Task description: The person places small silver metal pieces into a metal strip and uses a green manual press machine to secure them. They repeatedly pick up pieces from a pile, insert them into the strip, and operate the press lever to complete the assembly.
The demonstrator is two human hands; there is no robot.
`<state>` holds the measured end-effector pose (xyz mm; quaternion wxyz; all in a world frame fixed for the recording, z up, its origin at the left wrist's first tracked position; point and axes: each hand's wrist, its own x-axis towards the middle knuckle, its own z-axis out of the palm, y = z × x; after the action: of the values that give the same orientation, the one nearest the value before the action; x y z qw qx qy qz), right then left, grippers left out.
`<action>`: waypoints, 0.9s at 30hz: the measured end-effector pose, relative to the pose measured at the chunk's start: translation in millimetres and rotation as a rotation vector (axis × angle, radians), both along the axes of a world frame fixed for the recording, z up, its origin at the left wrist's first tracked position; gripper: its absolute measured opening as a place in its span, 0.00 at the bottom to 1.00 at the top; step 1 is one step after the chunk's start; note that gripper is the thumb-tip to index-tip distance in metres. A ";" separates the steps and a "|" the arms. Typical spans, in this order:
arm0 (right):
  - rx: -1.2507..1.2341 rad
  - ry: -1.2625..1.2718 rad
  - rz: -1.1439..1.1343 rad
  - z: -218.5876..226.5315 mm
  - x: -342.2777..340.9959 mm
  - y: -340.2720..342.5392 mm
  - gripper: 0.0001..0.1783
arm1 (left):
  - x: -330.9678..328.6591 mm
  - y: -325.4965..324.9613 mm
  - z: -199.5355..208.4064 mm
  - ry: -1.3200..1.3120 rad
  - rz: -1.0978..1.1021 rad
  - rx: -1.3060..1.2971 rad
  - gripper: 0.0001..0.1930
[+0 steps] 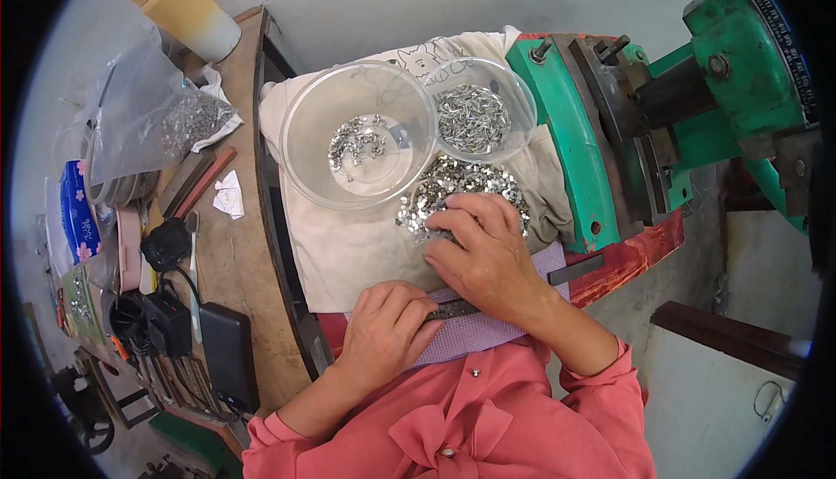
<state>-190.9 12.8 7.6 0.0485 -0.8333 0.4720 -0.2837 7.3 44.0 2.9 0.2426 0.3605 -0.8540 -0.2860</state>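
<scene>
Two of your hands work by the dark metal strip point(457, 309): your left hand point(383, 331) pinches its near end, while your right hand point(488, 257), fingers curled together, touches the loose metal-piece pile point(461, 187) just beyond, nearer it.

Two bowls side by side on the cloth point(348, 252): large bowl point(357, 135) left, small bowl point(485, 109) right (both hold metal bits). Loose pile of parts point(461, 187) just before them, press point(662, 122) to the right. Bottle point(183, 6) and bag point(148, 113) on the table point(239, 261), far left.

Cloth point(348, 252) on bench point(239, 261), bowls point(357, 135) atop
</scene>
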 end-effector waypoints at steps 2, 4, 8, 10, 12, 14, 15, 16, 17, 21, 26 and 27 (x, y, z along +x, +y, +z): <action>0.028 0.022 -0.015 -1.1 -4.5 7.8 0.07 | -3.3 0.1 0.8 -0.002 -0.008 -0.001 0.17; 0.070 0.017 -0.015 -1.4 -9.4 13.6 0.07 | -6.4 0.2 0.0 -0.001 -0.018 -0.007 0.16; 0.143 -0.061 -0.036 -0.5 -18.8 18.9 0.09 | -11.2 1.1 -3.0 0.007 -0.028 -0.030 0.13; 0.145 -0.093 -0.075 -1.2 -23.8 19.2 0.10 | -12.3 1.4 -3.1 0.011 -0.024 -0.038 0.12; 0.134 -0.111 -0.121 -2.1 -27.7 19.3 0.11 | -12.9 1.5 -3.1 0.015 -0.022 -0.037 0.11; 0.138 -0.128 -0.124 -1.4 -26.4 19.6 0.11 | -12.8 1.5 -4.9 0.018 -0.017 -0.035 0.11; 0.139 -0.135 -0.127 -1.0 -25.3 20.0 0.11 | -12.8 1.3 -5.5 0.021 -0.015 -0.035 0.11; 0.140 -0.134 -0.120 -1.0 -23.6 19.9 0.10 | -12.7 1.1 -5.5 0.020 -0.010 -0.038 0.11; 0.141 -0.133 -0.113 -1.2 -21.0 19.7 0.10 | -12.6 0.8 -5.3 0.019 -0.005 -0.042 0.11; 0.151 -0.130 -0.102 -1.4 -8.9 18.6 0.08 | -12.4 -0.6 -0.6 0.010 0.014 -0.021 0.14; 0.170 -0.095 -0.125 -2.4 -2.1 19.0 0.08 | -10.5 0.5 -0.2 0.014 0.023 0.005 0.18; 0.170 -0.085 -0.128 -0.9 -2.8 19.2 0.08 | -10.3 0.5 -0.9 0.014 0.021 0.006 0.19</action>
<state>-193.8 32.0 6.7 0.1208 -0.7814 0.5443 -0.2802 -3.0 44.5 2.0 0.2506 0.3680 -0.8477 -0.2885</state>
